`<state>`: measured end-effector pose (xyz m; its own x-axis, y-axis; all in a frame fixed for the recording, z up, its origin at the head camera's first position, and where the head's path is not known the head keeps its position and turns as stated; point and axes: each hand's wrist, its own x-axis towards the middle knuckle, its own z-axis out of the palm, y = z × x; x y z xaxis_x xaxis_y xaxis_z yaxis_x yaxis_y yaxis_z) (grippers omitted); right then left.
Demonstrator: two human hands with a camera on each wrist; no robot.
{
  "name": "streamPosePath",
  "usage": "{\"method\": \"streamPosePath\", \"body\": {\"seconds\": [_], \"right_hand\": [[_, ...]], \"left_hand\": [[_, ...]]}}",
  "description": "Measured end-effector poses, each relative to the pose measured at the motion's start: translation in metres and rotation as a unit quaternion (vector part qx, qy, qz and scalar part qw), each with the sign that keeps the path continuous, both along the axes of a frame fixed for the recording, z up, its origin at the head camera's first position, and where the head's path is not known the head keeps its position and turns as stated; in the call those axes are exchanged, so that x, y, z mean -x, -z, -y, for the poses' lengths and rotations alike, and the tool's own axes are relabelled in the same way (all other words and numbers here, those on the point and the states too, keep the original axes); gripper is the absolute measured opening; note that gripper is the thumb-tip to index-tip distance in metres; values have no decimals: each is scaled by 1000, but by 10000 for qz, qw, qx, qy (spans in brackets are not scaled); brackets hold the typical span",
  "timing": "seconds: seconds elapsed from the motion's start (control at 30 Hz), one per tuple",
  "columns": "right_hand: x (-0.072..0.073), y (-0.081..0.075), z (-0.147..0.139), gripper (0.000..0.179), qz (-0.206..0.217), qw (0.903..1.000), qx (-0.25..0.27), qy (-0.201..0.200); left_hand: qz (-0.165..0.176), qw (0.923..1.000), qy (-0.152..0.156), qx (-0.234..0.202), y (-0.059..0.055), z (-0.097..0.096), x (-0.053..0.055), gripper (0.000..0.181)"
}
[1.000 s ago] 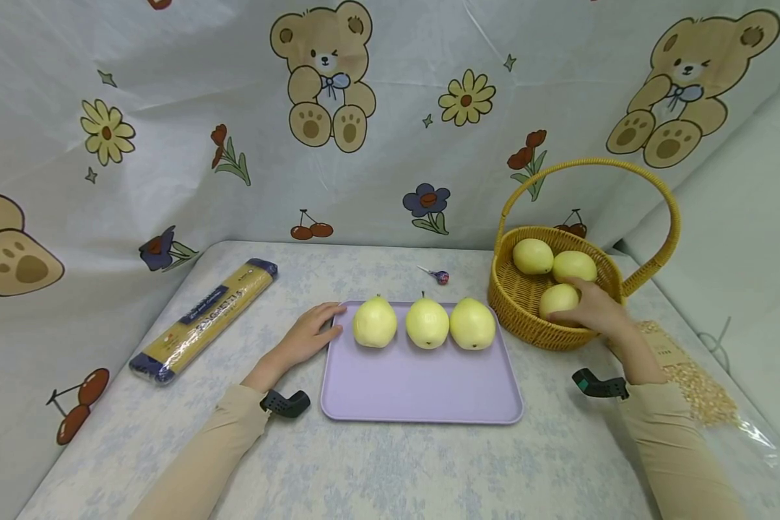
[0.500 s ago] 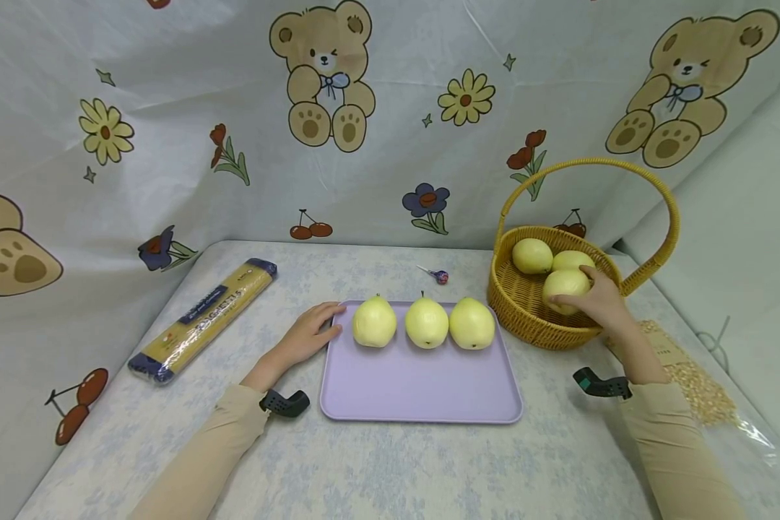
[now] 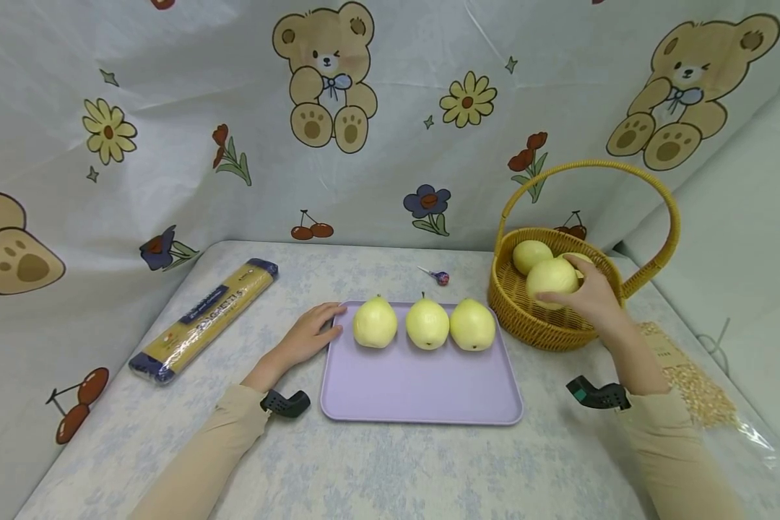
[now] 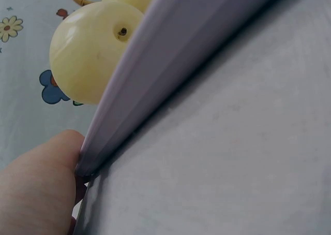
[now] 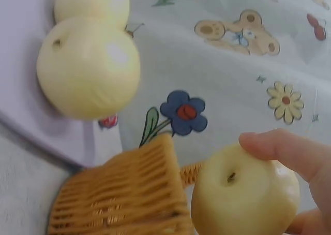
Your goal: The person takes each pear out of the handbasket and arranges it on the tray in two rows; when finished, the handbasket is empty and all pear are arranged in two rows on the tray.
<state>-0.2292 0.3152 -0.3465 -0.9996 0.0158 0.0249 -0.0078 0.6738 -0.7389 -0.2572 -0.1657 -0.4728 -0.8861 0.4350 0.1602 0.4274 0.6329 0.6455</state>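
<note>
My right hand (image 3: 596, 297) grips a pale yellow pear (image 3: 549, 280) over the yellow wicker basket (image 3: 526, 331), with thumb and fingers around its side. The held pear (image 5: 238, 193) shows its small dark end in the right wrist view. Two more pears (image 3: 531, 256) lie in the basket, one partly hidden behind the held pear and hand. My left hand (image 3: 305, 338) rests at the far left corner of a lilac tray (image 3: 422, 390), its thumb (image 4: 70, 144) against the rim. Along the tray's far side stand three pears (image 3: 427, 325) in a row.
A spaghetti packet (image 3: 204, 321) lies at the left. Behind the tray is a lollipop (image 3: 440, 276). A clear bag of pale grains (image 3: 698, 390) lies at the right, beside my right forearm. The basket's tall handle (image 3: 672, 217) arches overhead. A printed curtain (image 3: 390, 144) hangs behind.
My right hand has raised the pear from low in the basket and moved it a little left toward the basket's middle. The left hand and the tray have stayed put.
</note>
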Motion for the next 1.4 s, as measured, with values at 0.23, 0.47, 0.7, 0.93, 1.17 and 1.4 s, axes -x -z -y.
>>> {"method": "streamPosePath", "body": {"seconds": [0.23,0.47,0.7,0.93,1.17,1.4], "right_hand": [[-13,-13,22,99,14,9998,-52,-167],[-21,-13,53,100,-60,9987,24,-500],[-28,-1,87,96,-293,9949,-56,-968],[-32,14,118,86,-488,9849,576,-1558],[-38,25,151,84,-611,9767,615,-1962],[-50,34,181,83,-629,9663,801,-2363]], "left_hand": [[-22,10000,29,-20,0,-1,0,46],[-60,10000,28,-21,0,-1,0,46],[-1,10000,9,13,2,0,2,46],[-120,9999,48,3,2,0,2,46],[18,10000,-12,-9,0,0,1,46],[-15,10000,-5,17,0,0,1,46]]}}
